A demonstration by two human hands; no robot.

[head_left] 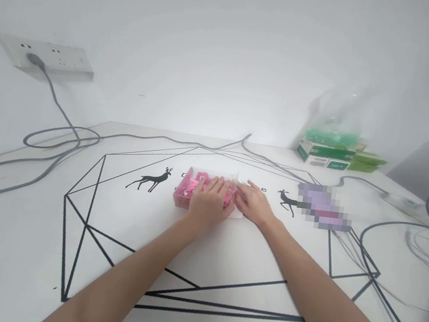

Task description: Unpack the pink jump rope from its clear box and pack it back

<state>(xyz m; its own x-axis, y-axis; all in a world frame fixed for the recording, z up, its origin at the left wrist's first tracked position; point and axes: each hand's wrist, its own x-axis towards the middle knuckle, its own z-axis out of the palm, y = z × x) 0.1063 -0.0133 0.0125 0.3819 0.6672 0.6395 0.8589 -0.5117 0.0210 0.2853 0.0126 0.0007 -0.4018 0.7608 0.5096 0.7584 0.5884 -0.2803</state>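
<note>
A small clear plastic box [184, 191] with bright pink pieces inside lies on the white tabletop in front of me. Over its top and near side my left hand [212, 199] is closed, fingers spread across the lid and holding the box down. At the box's right end, my right hand [252, 201] has its fingers bent against the edge, closed on the end flap. Part of a pale flap [236, 213] shows below the right fingers. My hands hide much of the pink contents and the right end of the box.
Grey cables [163, 138] run along the back and both sides. A wall socket [61, 58] is at the left. Green-and-white boxes [326, 152] with a clear bag [336, 115] stand back right. A blurred purple item [323, 207] lies right of my hands, near a power strip [403, 204].
</note>
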